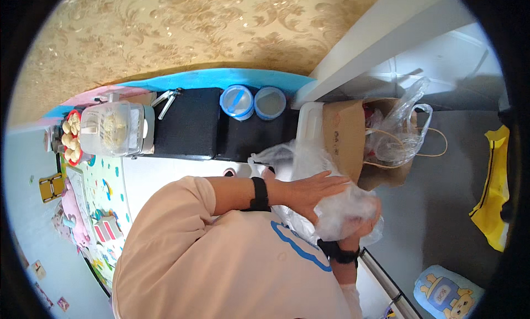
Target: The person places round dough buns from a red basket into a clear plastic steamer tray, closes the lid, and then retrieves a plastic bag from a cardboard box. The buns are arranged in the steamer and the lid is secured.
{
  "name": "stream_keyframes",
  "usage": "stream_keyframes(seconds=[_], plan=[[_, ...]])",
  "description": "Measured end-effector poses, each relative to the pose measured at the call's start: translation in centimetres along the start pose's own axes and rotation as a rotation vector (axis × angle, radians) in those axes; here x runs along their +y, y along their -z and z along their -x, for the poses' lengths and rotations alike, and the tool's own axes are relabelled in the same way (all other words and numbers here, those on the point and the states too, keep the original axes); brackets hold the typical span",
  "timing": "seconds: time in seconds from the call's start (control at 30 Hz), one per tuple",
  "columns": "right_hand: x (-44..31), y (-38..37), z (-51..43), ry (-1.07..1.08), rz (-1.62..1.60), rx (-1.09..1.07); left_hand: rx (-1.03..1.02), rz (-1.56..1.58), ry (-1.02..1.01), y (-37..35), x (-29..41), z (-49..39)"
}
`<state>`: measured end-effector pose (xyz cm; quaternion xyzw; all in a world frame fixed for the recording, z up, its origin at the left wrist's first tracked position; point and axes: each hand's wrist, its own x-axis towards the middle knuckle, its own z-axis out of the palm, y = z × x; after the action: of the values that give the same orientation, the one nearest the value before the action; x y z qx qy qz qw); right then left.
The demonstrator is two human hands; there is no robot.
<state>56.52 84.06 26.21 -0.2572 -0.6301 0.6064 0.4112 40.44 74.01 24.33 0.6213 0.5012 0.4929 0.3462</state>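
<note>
A crumpled translucent plastic bag point(343, 213) is bunched up in front of my body, between my two hands. My left hand point(308, 194) reaches in from the left and lies over the bag, fingers stretched to the right. Its thumb side is partly lost in the plastic. On the other side, my right hand point(366, 221) holds the bag, its fingers blurred and partly covered by the film. A loose end of thin plastic point(273, 155) trails up and left. Just beyond the hands stands a brown paper bag point(343, 138) with twisted handles.
Clear plastic wrapping point(397, 130) sticks out of the paper bag. Left of that are a white bin point(309, 122), two blue-rimmed tubs point(270, 103) on a black surface point(190, 128), and a clear-lidded appliance point(112, 128). A yellow bag-like item point(495, 186) and a blue cushion point(445, 292) lie at right.
</note>
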Motion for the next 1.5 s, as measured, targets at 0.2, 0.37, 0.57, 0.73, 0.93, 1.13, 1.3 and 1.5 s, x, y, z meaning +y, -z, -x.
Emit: stream_keyframes(seconds=[0.2,0.37,0.57,0.73,0.93,1.13,1.3,1.5], plan=[[0.9,-6.9,-0.6,-0.259,-0.177,-0.255,0.238,0.171,0.193,-1.2,-3.7,5.4],[0.3,-11.1,0.2,0.035,0.427,-0.619,0.453,-0.215,0.353,0.1,-14.0,14.3],[0.2,-11.8,3.2,-0.07,0.443,-0.584,1.072,-0.029,0.809,9.3,-20.5,32.2],[0.6,-11.6,5.5,-0.104,0.493,-0.539,0.971,-0.645,1.491,17.1,-18.1,41.6],[-0.1,-11.5,7.3,-0.014,0.571,-0.483,0.518,-1.113,1.198,22.0,-18.6,45.8],[-2.1,-5.3,6.6,0.009,0.636,-0.174,1.012,-1.205,1.121,24.2,-18.2,37.4],[-1.5,1.5,4.3,-0.015,0.675,0.103,0.689,-0.883,1.37,23.1,-20.4,33.3],[0.0,6.6,-1.9,0.096,0.83,0.242,0.339,-0.855,1.503,24.5,-21.2,31.2]])
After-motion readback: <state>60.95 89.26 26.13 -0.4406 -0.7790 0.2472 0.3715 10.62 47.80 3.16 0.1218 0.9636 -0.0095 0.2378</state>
